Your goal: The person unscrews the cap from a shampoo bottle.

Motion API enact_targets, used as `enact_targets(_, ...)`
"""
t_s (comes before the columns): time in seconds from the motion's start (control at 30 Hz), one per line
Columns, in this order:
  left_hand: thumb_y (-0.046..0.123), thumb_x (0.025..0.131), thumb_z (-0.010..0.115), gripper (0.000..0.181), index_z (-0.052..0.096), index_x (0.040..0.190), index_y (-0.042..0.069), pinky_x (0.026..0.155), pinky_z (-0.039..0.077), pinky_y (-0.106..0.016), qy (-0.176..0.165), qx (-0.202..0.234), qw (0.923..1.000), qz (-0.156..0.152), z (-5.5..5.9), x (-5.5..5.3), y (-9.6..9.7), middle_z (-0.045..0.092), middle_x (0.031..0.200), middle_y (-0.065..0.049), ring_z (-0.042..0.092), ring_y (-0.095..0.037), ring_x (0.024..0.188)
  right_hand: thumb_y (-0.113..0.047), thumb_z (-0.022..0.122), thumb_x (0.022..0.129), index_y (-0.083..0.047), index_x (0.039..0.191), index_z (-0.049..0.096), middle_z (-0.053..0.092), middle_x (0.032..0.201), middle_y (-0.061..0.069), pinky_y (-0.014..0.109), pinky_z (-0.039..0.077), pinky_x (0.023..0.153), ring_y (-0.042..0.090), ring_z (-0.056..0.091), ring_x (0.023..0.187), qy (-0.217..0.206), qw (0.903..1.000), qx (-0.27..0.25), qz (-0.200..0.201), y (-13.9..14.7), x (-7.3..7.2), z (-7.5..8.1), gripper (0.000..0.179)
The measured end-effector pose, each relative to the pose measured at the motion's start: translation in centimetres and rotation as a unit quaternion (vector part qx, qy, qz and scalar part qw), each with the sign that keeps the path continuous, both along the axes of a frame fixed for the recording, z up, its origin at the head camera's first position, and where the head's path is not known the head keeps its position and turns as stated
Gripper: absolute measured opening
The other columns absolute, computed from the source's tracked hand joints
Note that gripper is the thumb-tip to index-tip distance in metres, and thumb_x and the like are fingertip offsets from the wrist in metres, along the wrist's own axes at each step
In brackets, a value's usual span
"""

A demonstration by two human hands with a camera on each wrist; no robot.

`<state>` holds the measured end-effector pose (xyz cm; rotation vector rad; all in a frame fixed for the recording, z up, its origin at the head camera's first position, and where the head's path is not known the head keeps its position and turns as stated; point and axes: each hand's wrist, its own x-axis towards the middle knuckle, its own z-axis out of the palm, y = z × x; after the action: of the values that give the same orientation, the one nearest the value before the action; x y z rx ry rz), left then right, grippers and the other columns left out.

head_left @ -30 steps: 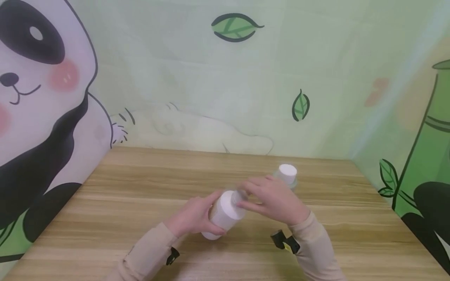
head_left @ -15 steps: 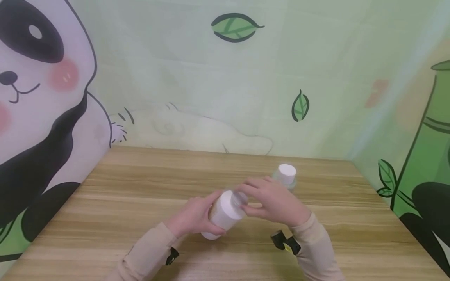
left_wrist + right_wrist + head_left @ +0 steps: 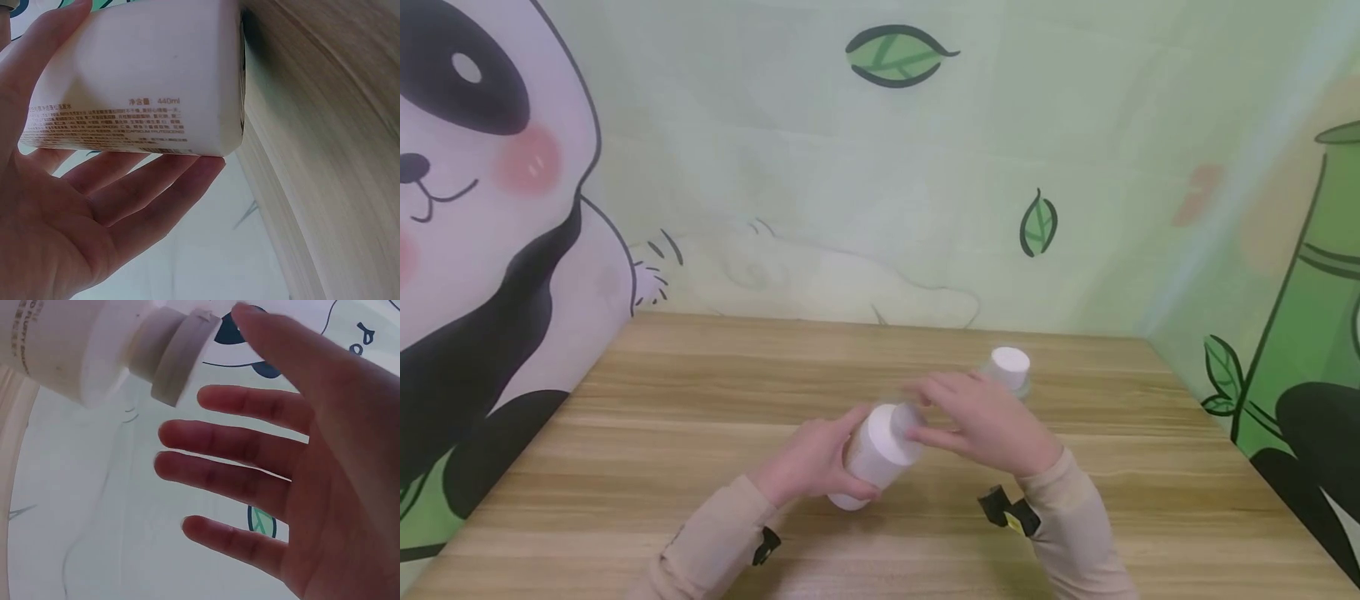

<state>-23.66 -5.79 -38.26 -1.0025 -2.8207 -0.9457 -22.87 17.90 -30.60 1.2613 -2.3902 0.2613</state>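
One white bottle (image 3: 883, 460) leans toward 1 o'clock over the table (image 3: 737, 367), gripped from 9 o'clock by the left hand (image 3: 808, 465), while the right hand (image 3: 988, 421) at 3 o'clock now opens wider, fingers clear of the cap (image 3: 184, 359), leaving it unheld.

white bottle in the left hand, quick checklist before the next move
1. Left hand holding the white bottle: ok, curled round it.
2. Cap on that bottle: ok.
3. Right hand gripping the cap: not ok, fingers straight and apart from it.
4. Cap loosened: cannot tell.
5. White bottle upright: not ok, it is tilted.
6. Second bottle apart from the white one: ok.
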Motion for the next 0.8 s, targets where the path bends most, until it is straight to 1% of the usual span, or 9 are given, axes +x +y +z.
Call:
enact_targets(0.1,0.033,0.063,0.088,0.089,0.044,0.137,0.014,0.074,0.056,-0.035,-0.001,-0.002,1.0000,0.001,0.02,0.05,0.00,0.072,0.102,-0.012,0.069,-0.023,0.085,-0.041,0.067,0.087,-0.014,0.105,0.065,0.069,0.094,-0.005,0.035,0.052,0.083,0.010,0.064,0.087,0.034,0.9994,-0.007,0.009,-0.05,-0.16,-0.26,0.033)
enact_targets(0.2,0.033,0.063,0.088,0.089,0.044,0.137,0.014,0.074,0.057,-0.036,-0.004,-0.003,1.0000,0.002,0.07,0.13,0.02,0.072,0.102,-0.012,0.069,-0.023,0.085,-0.039,0.069,0.085,-0.015,0.099,0.066,0.069,0.091,-0.007,0.032,0.050,0.080,0.009,0.063,0.084,0.050,0.9986,-0.010,0.016,-0.12,-0.23,-0.37,0.028)
enact_targets(0.37,0.032,0.063,0.088,0.089,0.044,0.137,0.014,0.076,0.056,-0.036,-0.007,0.001,1.0000,0.003,0.11,0.20,0.04,0.072,0.102,-0.012,0.069,-0.023,0.086,-0.035,0.072,0.083,-0.014,0.104,0.066,0.070,0.095,-0.005,0.031,0.050,0.079,0.010,0.065,0.088,0.055,0.9982,-0.004,0.023,-0.14,-0.08,-0.30,0.031)
enact_targets(0.6,0.031,0.063,0.088,0.090,0.043,0.138,0.014,0.076,0.057,-0.038,-0.012,0.006,0.9999,0.006,-0.01,0.13,0.03,0.072,0.103,-0.012,0.069,-0.024,0.087,-0.028,0.076,0.080,-0.013,0.110,0.066,0.070,0.100,-0.003,0.033,0.052,0.079,0.012,0.066,0.092,0.058,0.9978,0.007,0.032,-0.10,0.04,-0.20,0.035)
enact_targets(0.7,0.032,0.063,0.088,0.090,0.043,0.138,0.014,0.076,0.057,-0.038,-0.011,0.004,0.9999,0.009,-0.06,0.05,0.05,0.072,0.103,-0.012,0.069,-0.023,0.087,-0.027,0.077,0.080,-0.013,0.113,0.066,0.070,0.102,-0.002,0.035,0.052,0.080,0.013,0.066,0.093,0.053,0.9980,0.012,0.032,-0.01,0.01,-0.17,0.038)
enact_targets(0.8,0.032,0.063,0.088,0.090,0.043,0.138,0.014,0.075,0.057,-0.038,-0.007,-0.001,0.9999,0.008,-0.10,-0.02,0.08,0.072,0.103,-0.012,0.069,-0.024,0.086,-0.029,0.075,0.082,-0.011,0.118,0.064,0.071,0.105,-0.001,0.038,0.053,0.085,0.015,0.066,0.097,0.034,0.9991,0.009,0.022,0.11,0.01,-0.08,0.042)
